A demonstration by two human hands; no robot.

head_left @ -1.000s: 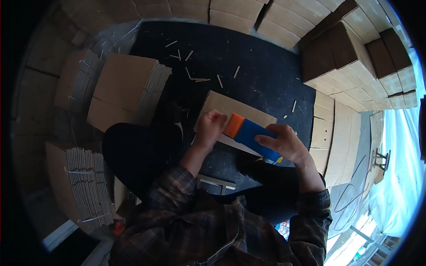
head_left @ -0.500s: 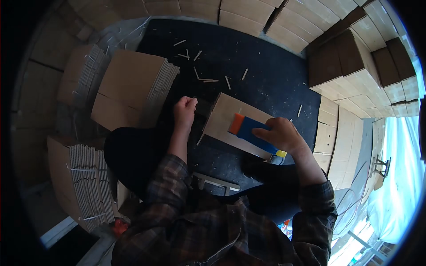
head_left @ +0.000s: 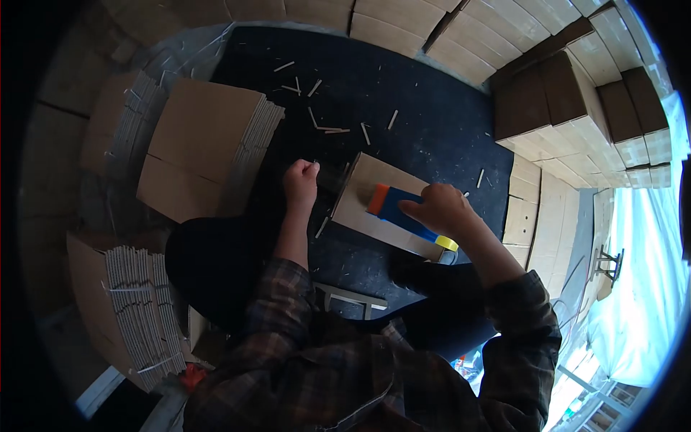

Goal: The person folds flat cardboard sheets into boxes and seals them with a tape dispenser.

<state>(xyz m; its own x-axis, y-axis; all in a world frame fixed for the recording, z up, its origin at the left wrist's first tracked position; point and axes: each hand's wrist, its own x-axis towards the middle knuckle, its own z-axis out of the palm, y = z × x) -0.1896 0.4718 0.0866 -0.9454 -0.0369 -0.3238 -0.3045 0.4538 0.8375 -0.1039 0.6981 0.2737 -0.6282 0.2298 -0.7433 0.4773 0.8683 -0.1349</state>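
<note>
A closed cardboard box (head_left: 363, 198) lies on the dark floor in front of me, tilted in the view. My right hand (head_left: 443, 211) grips a blue tape dispenser (head_left: 403, 209) with an orange front end and a yellow round part at the rear. The dispenser rests on or just above the box top. Left of the box, my left hand (head_left: 301, 180) is raised with its fingers pinched. A faint, see-through strip of tape (head_left: 331, 176) seems to run from those fingers to the box's left edge.
Bundles of flat cardboard (head_left: 198, 144) lie at the left, with another strapped stack (head_left: 140, 309) nearer. Thin strips (head_left: 363, 133) are scattered over the floor. Stacked boxes (head_left: 540, 93) line the back and right. A metal frame (head_left: 349, 301) lies near my legs.
The right hand and dispenser have shifted slightly left and up relative to the box. My left hand stays pinched in nearly the same place. The whole view has shifted a little.
</note>
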